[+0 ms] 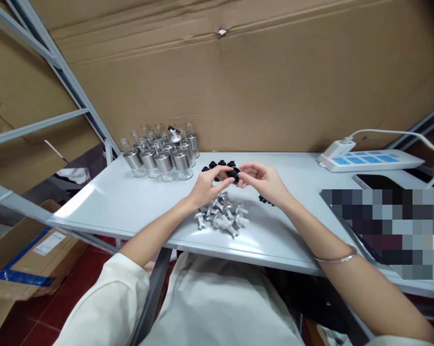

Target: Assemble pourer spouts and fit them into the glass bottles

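Apparently, only one of the steel-sleeved clear glass bottles (164, 162) wears a black-and-white spout (175, 136); silver-and-white stoppers (222, 219) lie loose on the white worktop (123, 206). Above it, left hand (210, 186) and right hand (266, 181) pinch a round black plastic piece (233, 175) between closed fingers (227, 183).

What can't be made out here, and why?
Head: black part, its detail partly covered by the left hand and right hand.
Head: row of black pieces, full count hidden by the left hand.
Head: small black items, too small and partly behind the right hand.
Head: rear bottles, bases hidden by front bottles.
Head: pixelated patch, contents masked.
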The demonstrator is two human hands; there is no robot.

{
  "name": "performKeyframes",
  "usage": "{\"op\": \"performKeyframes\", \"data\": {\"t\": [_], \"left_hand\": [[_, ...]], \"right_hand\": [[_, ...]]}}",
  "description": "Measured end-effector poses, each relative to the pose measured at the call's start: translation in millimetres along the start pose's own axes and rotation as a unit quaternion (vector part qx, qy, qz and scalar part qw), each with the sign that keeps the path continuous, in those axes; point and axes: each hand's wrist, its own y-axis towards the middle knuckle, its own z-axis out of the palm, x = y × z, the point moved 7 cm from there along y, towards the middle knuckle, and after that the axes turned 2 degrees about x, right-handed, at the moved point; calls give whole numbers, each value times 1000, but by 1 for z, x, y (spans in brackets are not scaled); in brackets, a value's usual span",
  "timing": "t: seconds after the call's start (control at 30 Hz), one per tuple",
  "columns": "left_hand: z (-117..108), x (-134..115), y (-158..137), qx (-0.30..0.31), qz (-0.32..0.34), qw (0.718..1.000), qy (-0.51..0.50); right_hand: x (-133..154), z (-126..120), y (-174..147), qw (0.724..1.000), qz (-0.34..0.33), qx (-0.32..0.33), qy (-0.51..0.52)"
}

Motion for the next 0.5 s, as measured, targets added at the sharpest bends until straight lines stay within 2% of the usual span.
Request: {"op": "performKeyframes", "data": {"t": [0.2, 0.33, 0.5], "left_hand": [[0, 15, 3, -16, -81, 982, -168], [10, 24, 3, 43, -138, 961, -235], [16, 24, 2, 85, -157, 947, -267]], "right_hand": [[2, 0, 1, 999, 21, 8, 35], [3, 0, 0, 1000, 14, 0, 28], [4, -2, -1, 1000, 5, 0, 11]]}}
